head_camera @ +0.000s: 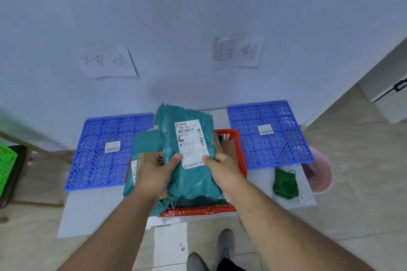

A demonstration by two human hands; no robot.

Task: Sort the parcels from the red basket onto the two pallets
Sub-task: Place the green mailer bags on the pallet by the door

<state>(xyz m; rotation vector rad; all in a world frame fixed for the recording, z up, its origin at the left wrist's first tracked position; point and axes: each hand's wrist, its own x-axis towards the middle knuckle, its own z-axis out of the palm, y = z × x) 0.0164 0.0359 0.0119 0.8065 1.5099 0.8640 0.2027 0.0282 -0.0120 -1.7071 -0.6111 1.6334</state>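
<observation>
I hold a teal plastic parcel (pixel 193 180) with a white shipping label upright above the red basket (pixel 239 145). My left hand (pixel 154 174) grips its left edge, thumb on the front. My right hand (pixel 226 171) grips its right edge, thumb on the label. More teal bags and cardboard parcels (pixel 139 167) lie in the basket under it. A blue pallet (pixel 94 160) lies to the left and a second blue pallet (pixel 275 138) to the right, each bearing a small barcode label.
Two handwritten paper signs (pixel 108 61) (pixel 237 53) hang on the wall above the pallets. A green cloth (pixel 285 183) lies on the table at right, a pink bucket (pixel 319 174) beyond it. A green crate (pixel 6 165) stands at far left.
</observation>
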